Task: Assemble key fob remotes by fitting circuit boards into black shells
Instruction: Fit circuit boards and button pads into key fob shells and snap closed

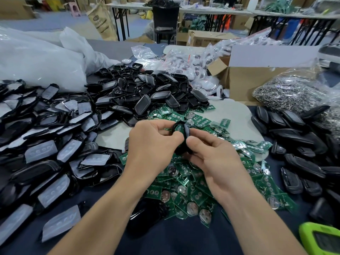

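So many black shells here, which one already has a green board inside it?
The black shell pinched between the left hand and right hand; green shows inside it, while the piled shells look empty.

Lower half of black shell concealed between left hand and right hand; only a green sliver of circuit board exposed at its top. Fingertips of both hands tucked behind the shell, contact points not discernible. Green device cropped by right and bottom edges, screen contents illegible. Shell pile with grey pads cut off at left edge. Finished fobs truncated at right edge. Board heap partly masked by forearms. Contents of cardboard box hidden by its wall. Background tables blurred, items indistinct.
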The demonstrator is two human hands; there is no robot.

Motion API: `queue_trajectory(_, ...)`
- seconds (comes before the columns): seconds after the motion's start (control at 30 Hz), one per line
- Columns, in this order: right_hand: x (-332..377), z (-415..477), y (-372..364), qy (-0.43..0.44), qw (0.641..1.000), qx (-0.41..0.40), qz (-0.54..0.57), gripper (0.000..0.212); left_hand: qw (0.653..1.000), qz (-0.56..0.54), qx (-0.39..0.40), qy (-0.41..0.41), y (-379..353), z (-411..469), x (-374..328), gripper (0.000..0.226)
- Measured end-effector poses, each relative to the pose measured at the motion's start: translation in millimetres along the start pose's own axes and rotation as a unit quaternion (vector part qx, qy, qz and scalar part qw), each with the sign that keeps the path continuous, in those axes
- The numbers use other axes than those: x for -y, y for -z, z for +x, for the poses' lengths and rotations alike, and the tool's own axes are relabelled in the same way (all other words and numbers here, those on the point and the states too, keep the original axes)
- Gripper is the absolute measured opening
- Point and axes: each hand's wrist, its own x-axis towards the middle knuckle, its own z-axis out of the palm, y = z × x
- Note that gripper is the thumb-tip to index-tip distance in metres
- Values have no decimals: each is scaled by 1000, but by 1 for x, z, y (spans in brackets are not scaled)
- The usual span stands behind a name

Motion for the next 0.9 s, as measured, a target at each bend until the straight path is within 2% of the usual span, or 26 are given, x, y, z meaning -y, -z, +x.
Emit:
queue_trajectory(0.13, -2, -2, -2, 74, 991, -23, -107, 31, 996, 67, -7, -52, 0, -7, -6, 26)
queue_trajectory(0.2, -3, -3, -2, 100, 986, -25, -134, 40, 997, 62, -4, -46, 0, -8, -6, 22)
queue_trajectory(0.27, -5, -1, -1, 118, 981, -34, -150, 36, 998, 53, 0, -37, 0, -7, -6, 24)
queue_trajectory(0.33, -7, 0, -1, 127, 977, -48, -165, 31, 998, 55, 2, -39, -1, -8, -6, 41)
queue_trajectory(0.4, -9, 0, 0, 135, 973, -57, -178, 30, 998, 53, 2, -30, -2, -7, -3, 50)
queue_trajectory(0.5, -9, 2, 1, 140, 971, -57, -186, 29, 1000, 24, 6, -8, -3, -3, 1, 46)
queue_trajectory(0.6, -7, 3, 4, 147, 969, -57, -189, 32, 999, -33, 43, -1, -1, 2, 6, 42)
queue_trajectory(0.7, -4, 2, 5, 161, 963, -64, -208, 33, 992, -88, 89, 29, -2, 5, 11, 21)
queue_trajectory(0.9, -2, 3, 6, 176, 950, -80, -244, 35, 980, -137, 140, 34, 1, 5, 11, 25)
